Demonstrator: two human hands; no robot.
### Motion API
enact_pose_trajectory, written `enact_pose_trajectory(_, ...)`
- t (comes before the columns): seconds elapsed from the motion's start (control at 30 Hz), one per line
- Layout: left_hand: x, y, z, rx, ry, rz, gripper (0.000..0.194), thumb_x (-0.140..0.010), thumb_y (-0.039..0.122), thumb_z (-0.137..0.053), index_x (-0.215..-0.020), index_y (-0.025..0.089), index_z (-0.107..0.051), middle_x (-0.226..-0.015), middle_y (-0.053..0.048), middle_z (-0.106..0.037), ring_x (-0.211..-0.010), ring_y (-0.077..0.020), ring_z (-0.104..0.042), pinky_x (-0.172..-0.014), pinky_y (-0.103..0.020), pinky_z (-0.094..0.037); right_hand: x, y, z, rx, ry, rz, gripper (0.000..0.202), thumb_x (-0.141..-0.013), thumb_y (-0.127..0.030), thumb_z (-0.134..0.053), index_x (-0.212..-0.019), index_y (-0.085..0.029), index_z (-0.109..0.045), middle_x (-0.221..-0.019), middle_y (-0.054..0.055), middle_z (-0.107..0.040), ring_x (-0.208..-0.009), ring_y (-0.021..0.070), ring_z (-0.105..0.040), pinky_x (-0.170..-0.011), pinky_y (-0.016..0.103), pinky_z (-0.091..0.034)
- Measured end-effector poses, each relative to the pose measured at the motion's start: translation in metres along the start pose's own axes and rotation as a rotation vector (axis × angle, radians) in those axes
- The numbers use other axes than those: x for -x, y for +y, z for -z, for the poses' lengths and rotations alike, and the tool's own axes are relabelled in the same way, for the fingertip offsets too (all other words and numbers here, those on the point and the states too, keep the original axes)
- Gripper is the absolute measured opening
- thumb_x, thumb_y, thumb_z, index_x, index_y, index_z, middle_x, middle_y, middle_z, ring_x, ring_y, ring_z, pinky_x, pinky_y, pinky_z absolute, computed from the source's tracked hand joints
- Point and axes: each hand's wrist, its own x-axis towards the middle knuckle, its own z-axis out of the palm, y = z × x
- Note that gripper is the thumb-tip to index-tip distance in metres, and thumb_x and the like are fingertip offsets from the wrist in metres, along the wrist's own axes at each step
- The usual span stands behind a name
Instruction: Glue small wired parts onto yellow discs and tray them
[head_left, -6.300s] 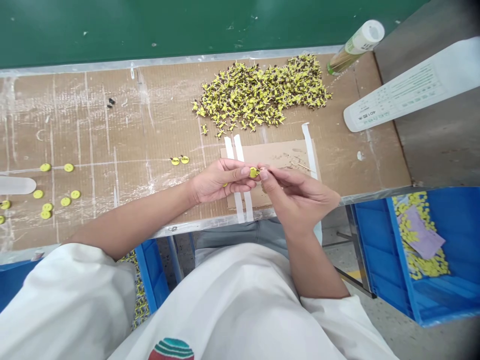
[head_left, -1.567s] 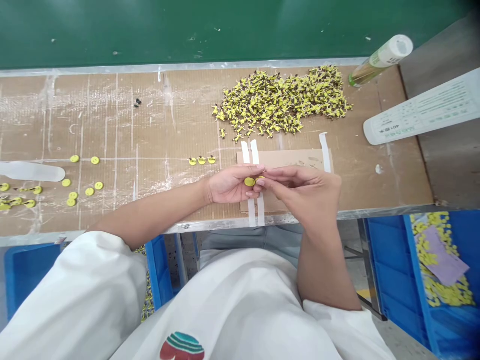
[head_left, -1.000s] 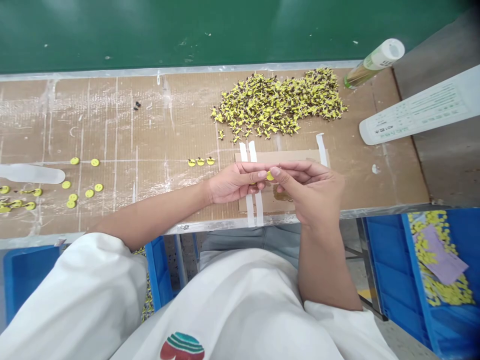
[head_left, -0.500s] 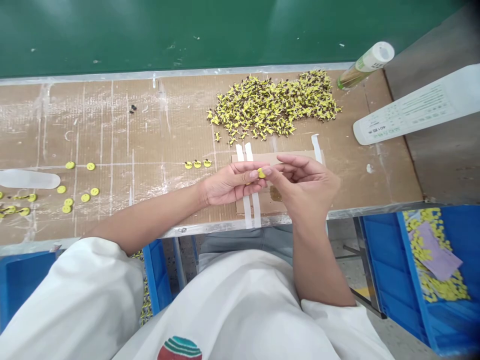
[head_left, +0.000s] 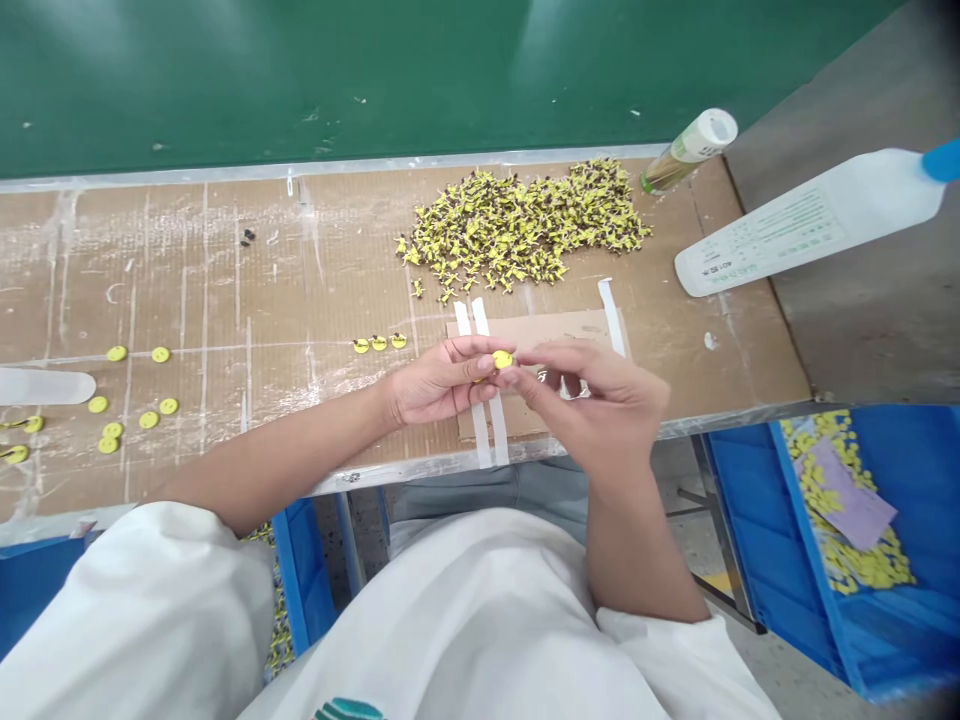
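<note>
A small round yellow disc (head_left: 502,359) is pinched between the thumb and fingers of my left hand (head_left: 442,380). My right hand (head_left: 600,400) is beside it, its thumb and index fingertip pressed together at the disc's right edge; whether they grip anything is hard to make out. Both hands are above a taped cardboard piece (head_left: 540,325). Left of my hands, a short row of yellow discs with dark parts on top (head_left: 379,342) lies on the cardboard-covered table (head_left: 300,400). Behind is a large pile of small yellow and dark pieces (head_left: 525,225).
Loose yellow discs (head_left: 149,420) and a white object (head_left: 45,386) lie at the left. A clear tube (head_left: 690,150) and a white bottle (head_left: 802,225) lean at the right. Blue bins (head_left: 802,560) are below the table edge.
The view has shifted, so most table items appear further left and lower. The yellow disc now shows more of its face, and my right hand's fingers have bent closer around its right side.
</note>
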Motion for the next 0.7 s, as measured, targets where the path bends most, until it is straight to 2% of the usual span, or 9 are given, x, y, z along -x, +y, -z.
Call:
enact_pose_trajectory(0.07, -0.001, -0.001, 0.001, -0.004, -0.010, -0.006, 0.022, -0.071, 0.013, -0.087, -0.091, 0.017, -0.080, -0.078, -0.001, -0.074, -0.064, -0.0065, -0.070, -0.055, -0.009, -0.054, 0.002, -0.001, -0.001, 0.005, -0.077, 0.121, 0.007, -0.089, -0.026, -0.076, -0.095, -0.028, -0.079, -0.093, 0.002, -0.071, -0.076, 0.0134, -0.066, -0.066, 0.027, -0.054)
enact_pose_trajectory(0.13, -0.001, -0.002, 0.001, -0.006, 0.000, -0.004, 0.027, -0.066, 0.017, -0.091, -0.090, 0.017, -0.081, -0.077, -0.001, -0.074, -0.059, -0.0041, -0.066, -0.048, -0.007, -0.048, 0.000, 0.001, -0.001, 0.010, -0.111, 0.180, 0.009, -0.090, -0.023, -0.074, -0.095, -0.029, -0.079, -0.093, 0.002, -0.069, -0.081, 0.0138, -0.066, -0.071, 0.028, -0.055)
enact_pose_trajectory(0.33, 0.000, -0.002, 0.003, -0.012, 0.015, 0.044, 0.030, -0.063, 0.017, -0.093, -0.091, 0.016, -0.081, -0.076, -0.003, -0.074, -0.053, -0.0028, -0.061, -0.042, -0.007, -0.043, -0.001, 0.002, 0.001, 0.037, -0.150, 0.177, 0.005, -0.088, -0.028, -0.076, -0.093, -0.027, -0.079, -0.095, 0.003, -0.067, -0.079, 0.0137, -0.065, -0.070, 0.028, -0.056)
enact_pose_trajectory(0.4, 0.001, -0.001, 0.003, -0.016, -0.005, 0.044, 0.030, -0.065, 0.016, -0.092, -0.092, 0.015, -0.080, -0.074, -0.003, -0.073, -0.056, -0.0050, -0.065, -0.043, -0.008, -0.045, -0.002, 0.000, 0.006, 0.050, -0.185, 0.185, 0.005, -0.088, -0.030, -0.076, -0.091, -0.027, -0.079, -0.098, 0.004, -0.067, -0.076, 0.0132, -0.064, -0.068, 0.028, -0.055)
enact_pose_trajectory(0.47, 0.001, -0.001, 0.002, -0.028, -0.005, 0.049, 0.028, -0.067, 0.013, -0.090, -0.093, 0.015, -0.080, -0.078, -0.004, -0.075, -0.063, -0.0083, -0.071, -0.048, -0.009, -0.050, -0.010, 0.002, 0.014, 0.084, -0.153, 0.162, 0.009, -0.090, -0.034, -0.075, -0.089, -0.026, -0.078, -0.097, 0.004, -0.069, -0.074, 0.0138, -0.063, -0.064, 0.028, -0.052)
enact_pose_trajectory(0.53, 0.001, 0.000, 0.000, -0.040, 0.013, 0.049, 0.024, -0.071, 0.008, -0.086, -0.093, 0.015, -0.080, -0.084, -0.005, -0.077, -0.070, -0.0109, -0.075, -0.055, -0.011, -0.056, -0.025, 0.015, 0.022, 0.152, -0.001, 0.078, 0.017, -0.091, -0.040, -0.073, -0.088, -0.024, -0.078, -0.088, 0.004, -0.070, -0.070, 0.0151, -0.062, -0.061, 0.028, -0.050)
enact_pose_trajectory(0.6, 0.001, 0.001, -0.002, -0.047, 0.029, 0.039, 0.021, -0.074, 0.004, -0.082, -0.092, 0.015, -0.079, -0.087, -0.005, -0.078, -0.072, -0.0117, -0.076, -0.060, -0.012, -0.058, -0.048, 0.038, 0.029, 0.242, 0.165, -0.038, 0.023, -0.091, -0.045, -0.072, -0.090, -0.023, -0.078, -0.076, 0.003, -0.069, -0.062, 0.0152, -0.058, -0.060, 0.030, -0.048)
enact_pose_trajectory(0.7, 0.000, 0.001, -0.003, -0.048, 0.036, 0.010, 0.020, -0.074, 0.003, -0.081, -0.090, 0.015, -0.079, -0.087, -0.006, -0.079, -0.071, -0.0113, -0.076, -0.064, -0.013, -0.059, -0.085, 0.078, 0.030, 0.336, 0.131, -0.152, 0.027, -0.084, -0.047, -0.078, -0.090, -0.021, -0.079, -0.078, 0.004, -0.071, -0.060, 0.0168, -0.059, -0.066, 0.034, -0.050)
